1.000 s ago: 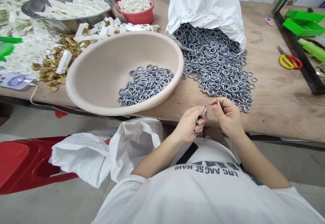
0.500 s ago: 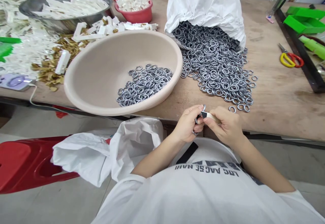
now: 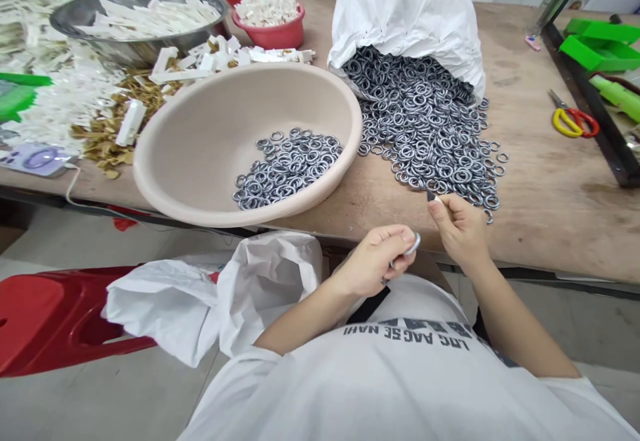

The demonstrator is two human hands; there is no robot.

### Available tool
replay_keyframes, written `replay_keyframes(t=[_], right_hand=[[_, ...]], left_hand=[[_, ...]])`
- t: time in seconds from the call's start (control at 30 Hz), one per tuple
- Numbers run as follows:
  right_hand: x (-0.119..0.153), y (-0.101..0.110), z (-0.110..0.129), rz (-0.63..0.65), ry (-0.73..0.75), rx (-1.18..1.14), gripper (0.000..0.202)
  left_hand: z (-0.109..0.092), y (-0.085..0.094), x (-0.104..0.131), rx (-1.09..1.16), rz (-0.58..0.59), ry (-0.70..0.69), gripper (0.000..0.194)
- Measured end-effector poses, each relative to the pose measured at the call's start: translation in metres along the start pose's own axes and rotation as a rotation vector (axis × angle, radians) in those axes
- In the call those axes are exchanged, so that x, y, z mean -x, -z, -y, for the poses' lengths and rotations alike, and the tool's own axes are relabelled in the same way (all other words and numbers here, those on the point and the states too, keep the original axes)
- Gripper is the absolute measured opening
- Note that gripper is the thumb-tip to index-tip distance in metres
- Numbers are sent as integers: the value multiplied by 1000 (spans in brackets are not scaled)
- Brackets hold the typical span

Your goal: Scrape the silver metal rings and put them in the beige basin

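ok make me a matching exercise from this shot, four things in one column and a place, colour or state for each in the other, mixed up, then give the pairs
Things
1. left hand
2. right hand
3. scissors
4. white sack

Places, colours and states
A. one yellow handle loop and one red
B. holding a dark-tipped tool
C. open mouth, with a heap of rings spread from it onto the table
D. holding a grey ring

Right pairs
1-D, 2-B, 3-A, 4-C
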State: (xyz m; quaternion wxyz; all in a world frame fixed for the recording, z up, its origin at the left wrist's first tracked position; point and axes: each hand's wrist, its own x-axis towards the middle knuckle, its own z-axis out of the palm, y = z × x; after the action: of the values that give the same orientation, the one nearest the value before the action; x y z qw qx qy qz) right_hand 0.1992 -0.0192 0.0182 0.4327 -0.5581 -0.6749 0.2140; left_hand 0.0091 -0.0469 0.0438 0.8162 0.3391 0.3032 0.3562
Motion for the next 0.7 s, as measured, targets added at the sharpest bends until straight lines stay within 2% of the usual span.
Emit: replay_keyframes(t=[0.13, 0.23, 0.3, 0.4, 0.47, 0.57, 0.63, 0.7], right_hand=[[5, -16, 12, -14, -40, -243, 29], [13, -45, 41, -78, -100, -509, 30], [12, -66, 66, -61, -117, -652, 27], [-11, -93, 104, -71, -20, -694, 27], [-40, -106, 125, -40, 82, -706, 27], [-87, -120, 141, 118, 189, -622, 30], [-110, -124, 139, 215, 242, -568, 25], [-121, -122, 128, 227, 246, -487, 21]], left_hand=[[-15, 0, 2, -16, -186, -176, 30], [-18, -7, -5, 0, -377, -387, 20], [-20, -14, -9, 6, -513, -575, 14], [-37, -20, -8, -112, -695, -866, 11], [-60, -14, -1, -323, -794, -988, 16], [-105, 10, 14, -837, -853, -1066, 29], [-129, 30, 24, -1169, -878, -967, 35], [-142, 47, 32, -1358, -927, -855, 41]])
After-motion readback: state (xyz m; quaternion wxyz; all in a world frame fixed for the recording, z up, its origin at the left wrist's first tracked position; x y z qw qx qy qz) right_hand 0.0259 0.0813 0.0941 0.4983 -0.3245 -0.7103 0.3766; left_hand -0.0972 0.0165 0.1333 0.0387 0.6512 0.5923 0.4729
